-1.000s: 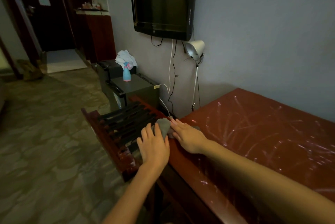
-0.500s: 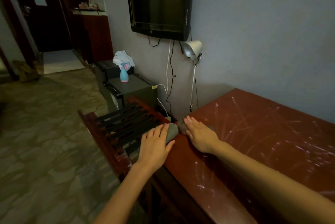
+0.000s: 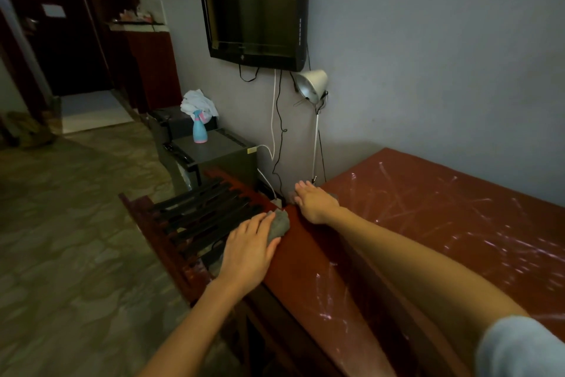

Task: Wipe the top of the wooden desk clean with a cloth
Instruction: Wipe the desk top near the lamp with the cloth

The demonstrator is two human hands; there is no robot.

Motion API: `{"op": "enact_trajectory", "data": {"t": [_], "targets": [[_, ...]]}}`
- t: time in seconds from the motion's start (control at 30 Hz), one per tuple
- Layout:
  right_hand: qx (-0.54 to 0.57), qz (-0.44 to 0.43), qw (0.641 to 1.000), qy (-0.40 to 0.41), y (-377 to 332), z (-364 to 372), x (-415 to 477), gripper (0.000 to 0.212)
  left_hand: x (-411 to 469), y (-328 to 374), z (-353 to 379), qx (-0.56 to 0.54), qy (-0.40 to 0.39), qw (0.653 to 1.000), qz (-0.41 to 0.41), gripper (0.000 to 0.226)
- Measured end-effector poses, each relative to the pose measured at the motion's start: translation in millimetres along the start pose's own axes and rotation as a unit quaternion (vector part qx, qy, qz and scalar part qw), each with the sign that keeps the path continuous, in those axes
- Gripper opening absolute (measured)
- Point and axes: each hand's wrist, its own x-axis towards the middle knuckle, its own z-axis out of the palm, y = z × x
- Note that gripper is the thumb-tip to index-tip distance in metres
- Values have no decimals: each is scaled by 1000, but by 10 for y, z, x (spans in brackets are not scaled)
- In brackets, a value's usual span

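The grey cloth [image 3: 280, 224] is bunched into a short wad on the left edge of the desk [image 3: 428, 224], its long axis running along that edge and pointing to the wall. The left hand [image 3: 247, 251] grips it, fingers [image 3: 259, 224] close together over its outer side, thumb against the desk side; the wad's far end sticks out past the fingertips. The right hand [image 3: 316, 202] lies flat on the desk's far left corner, fingers straight and together.

Dim room, soft cool light on the wall [image 3: 428, 40], pale streaky glare across the table [image 3: 443, 217], doorway [image 3: 61, 40] near black, wide-angle bending at edges, sleeve [image 3: 519, 346] blurred in lower right corner.
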Motion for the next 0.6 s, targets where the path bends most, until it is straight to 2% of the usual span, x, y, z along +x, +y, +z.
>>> {"op": "enact_trajectory", "data": {"t": [0.17,0.23,0.3,0.37,0.47,0.53,0.6], "targets": [[13,53,998,12,190,15,-124,57,-14,35,-28,7,-10,1000,-12,55],[72,34,997,-5,134,20,-207,61,-17,44,-41,16,-19,1000,-17,54],[180,2,983,-34,57,-93,-325,61,-15,45,-59,18,-27,999,-15,55],[214,-45,975,-33,74,-255,-403,55,-20,50,-85,23,-37,999,-10,56],[77,-145,985,59,294,-358,-386,47,-29,49,-153,31,-83,996,-19,58],[-10,-195,979,61,454,-315,-315,45,8,65,-230,44,-110,993,-24,58],[-51,-216,974,41,508,-220,-204,45,99,133,-297,55,-102,993,-33,56]]}}
